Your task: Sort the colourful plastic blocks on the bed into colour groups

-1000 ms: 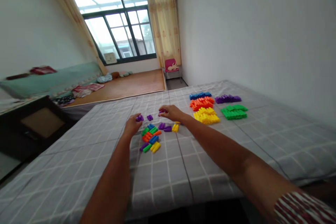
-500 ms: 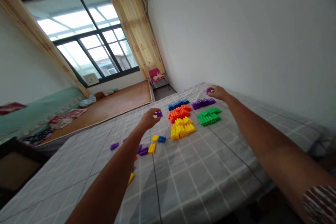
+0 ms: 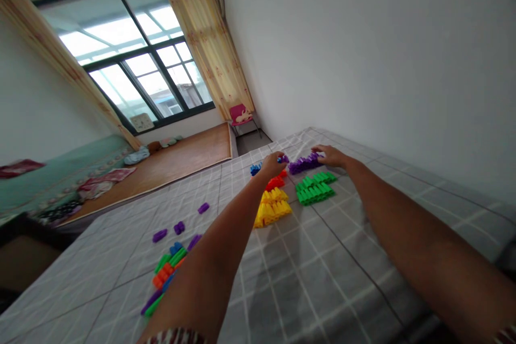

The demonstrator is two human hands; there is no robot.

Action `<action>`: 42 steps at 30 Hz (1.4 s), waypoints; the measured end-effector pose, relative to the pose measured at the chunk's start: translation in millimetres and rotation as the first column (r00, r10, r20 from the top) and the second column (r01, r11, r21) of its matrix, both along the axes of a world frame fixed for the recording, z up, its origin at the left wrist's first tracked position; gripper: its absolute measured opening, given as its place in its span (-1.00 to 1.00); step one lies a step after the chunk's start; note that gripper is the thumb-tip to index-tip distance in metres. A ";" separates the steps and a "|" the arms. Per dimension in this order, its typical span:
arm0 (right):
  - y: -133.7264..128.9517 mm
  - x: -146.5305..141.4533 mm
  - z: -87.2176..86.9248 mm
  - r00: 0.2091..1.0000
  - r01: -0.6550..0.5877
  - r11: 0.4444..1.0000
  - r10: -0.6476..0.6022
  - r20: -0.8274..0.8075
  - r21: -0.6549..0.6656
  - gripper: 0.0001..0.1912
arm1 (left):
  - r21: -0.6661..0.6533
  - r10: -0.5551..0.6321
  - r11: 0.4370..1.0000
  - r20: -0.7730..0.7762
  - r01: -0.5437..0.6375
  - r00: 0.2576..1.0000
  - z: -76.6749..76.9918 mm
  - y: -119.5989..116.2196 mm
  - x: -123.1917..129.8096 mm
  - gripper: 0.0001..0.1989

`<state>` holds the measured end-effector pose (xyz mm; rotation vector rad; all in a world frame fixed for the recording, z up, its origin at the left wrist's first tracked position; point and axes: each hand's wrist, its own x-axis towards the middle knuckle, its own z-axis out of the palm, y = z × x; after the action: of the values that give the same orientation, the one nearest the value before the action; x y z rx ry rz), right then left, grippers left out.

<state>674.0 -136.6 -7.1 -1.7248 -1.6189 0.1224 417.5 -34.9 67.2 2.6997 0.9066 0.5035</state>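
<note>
Sorted plastic pieces lie in rows on the checked cloth: purple (image 3: 301, 165), green (image 3: 315, 189), yellow (image 3: 274, 208), red-orange (image 3: 276, 181) and blue (image 3: 255, 169). My left hand (image 3: 274, 162) is pinched on a purple piece (image 3: 284, 159), just left of the purple row and above the red-orange one. At the right end of the purple row is my right hand (image 3: 327, 155), fingers curled down at the pieces; whether it grips one is too small to tell. My left forearm hides part of the yellow and red-orange rows.
Loose mixed pieces (image 3: 163, 275) lie left of my left forearm, with a few purple ones (image 3: 160, 235) farther out. A white wall (image 3: 363, 54) rises on the right. Beyond the cloth are a wooden platform (image 3: 189, 153) and a pink chair (image 3: 238, 113).
My left hand has moved right with its purple piece, toward the purple row. My right hand has come down to the row's right end. More loose pieces show at the left.
</note>
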 end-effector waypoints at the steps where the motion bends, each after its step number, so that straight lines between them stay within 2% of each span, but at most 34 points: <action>1: 1.2 0.6 -2.7 1.000 0.006 1.000 -0.006 0.006 -0.001 -0.47 | -0.008 -0.010 1.000 -0.015 0.010 1.000 -3.5 0.7 6.1 -0.58; 7: 1.0 1.7 -12.2 0.996 0.091 0.995 -0.092 0.022 0.040 -0.44 | -0.027 -0.023 0.999 -0.062 0.021 0.998 -19.4 7.0 30.5 -0.57; 12: -6.6 -2.6 -6.0 0.972 0.232 0.965 -0.233 -0.004 0.126 -0.45 | -0.018 -0.047 0.999 -0.120 0.045 0.992 -25.5 14.6 41.0 -0.57; 18: -10.3 -8.9 2.1 0.964 0.263 0.948 -0.264 -0.019 0.179 -0.51 | -0.022 -0.060 0.998 -0.145 0.057 0.988 -29.7 10.8 45.4 -0.57; 22: -11.4 -8.1 2.6 0.949 0.309 0.928 -0.314 -0.010 0.208 -0.53 | -0.020 -0.055 0.998 -0.129 0.053 0.990 -27.6 6.5 48.6 -0.51; 26: -14.4 -4.0 4.0 0.929 0.353 0.898 -0.370 0.014 0.263 -0.54 | 0.022 -0.065 0.998 -0.048 0.066 0.997 -13.2 2.1 35.1 -0.53; 29: -19.9 -1.4 4.3 0.909 0.391 0.871 -0.416 0.022 0.298 -0.55 | 0.072 -0.082 0.994 0.042 0.079 0.996 5.7 1.4 -10.5 -0.63; 31: -24.9 -0.5 4.1 0.899 0.411 0.862 -0.437 0.024 0.297 -0.56 | 0.117 -0.091 0.990 0.072 0.082 0.993 18.1 4.0 -64.2 -0.68; 33: -28.8 -1.7 5.8 0.894 0.415 0.853 -0.447 0.034 0.317 -0.57 | 0.151 -0.052 0.988 0.063 0.042 0.997 27.3 7.6 -134.8 -0.71; 36: -28.3 -16.9 18.0 0.881 0.399 0.795 -0.471 0.049 0.457 -0.60 | 0.098 0.150 0.984 -0.024 -0.147 0.988 31.9 7.1 -257.1 -0.68; 38: -24.6 -44.9 33.5 0.892 0.351 0.777 -0.447 0.065 0.523 -0.60 | -0.005 0.285 0.958 -0.132 -0.288 0.949 28.5 0.4 -333.5 -0.66; 39: -22.6 -65.9 42.5 0.910 0.303 0.789 -0.406 0.084 0.535 -0.61 | -0.048 0.329 0.938 -0.177 -0.342 0.928 25.3 -4.4 -366.0 -0.66; 41: -19.0 -121.2 59.9 0.955 0.151 0.846 -0.259 0.147 0.511 -0.64 | -0.095 0.373 0.912 -0.217 -0.400 0.902 16.5 -14.2 -414.4 -0.65; 42: -17.1 -154.0 66.9 0.969 0.051 0.881 -0.157 0.190 0.470 -0.65 | -0.108 0.379 0.906 -0.218 -0.408 0.899 11.6 -18.1 -429.5 -0.64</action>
<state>520.0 -153.7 59.8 -1.4790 -1.5466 -0.4941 -12.0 -53.0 78.8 2.4582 1.4996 0.2335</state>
